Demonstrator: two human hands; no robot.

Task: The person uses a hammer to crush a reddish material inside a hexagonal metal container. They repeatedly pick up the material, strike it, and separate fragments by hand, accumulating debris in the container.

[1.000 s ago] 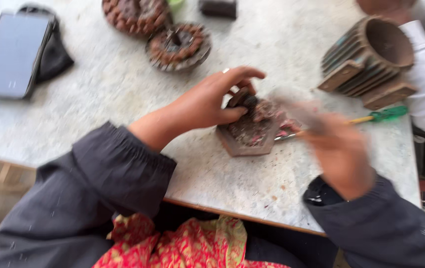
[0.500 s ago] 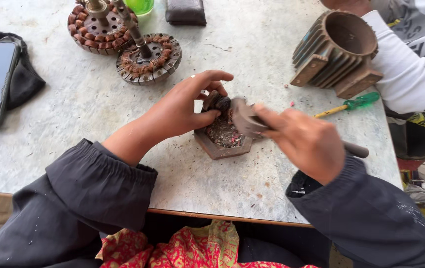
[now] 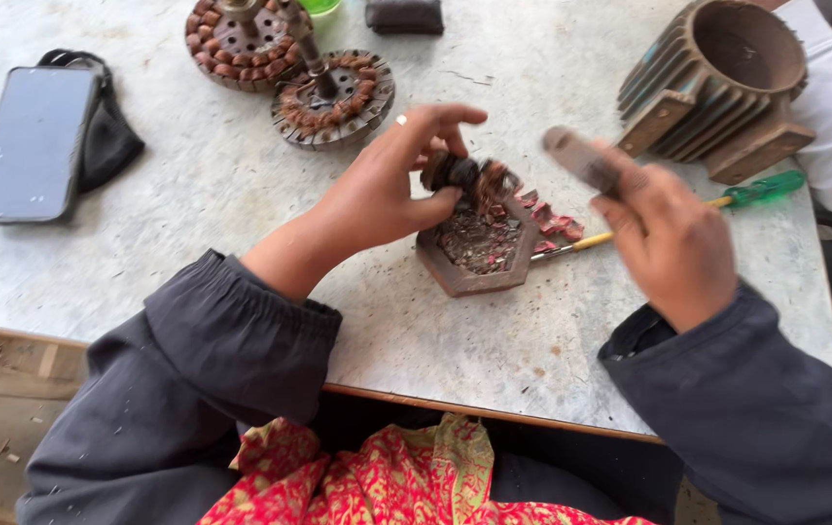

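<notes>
Gripping coil bundle (image 3: 464,177), left hand (image 3: 382,190)

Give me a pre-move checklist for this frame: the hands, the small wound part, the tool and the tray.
1. Left hand pinches the small wound armature between thumb and fingers: ok.
2. Armature sits over the hexagonal tray: ok.
3. Right hand grips a flat metal tool: ok, though blurred.
4. Tool tip touches the armature: not ok, a gap shows.
5. Green-handled screwdriver lies clear of both hands: ok.
6. Tool type: cannot tell.
</notes>
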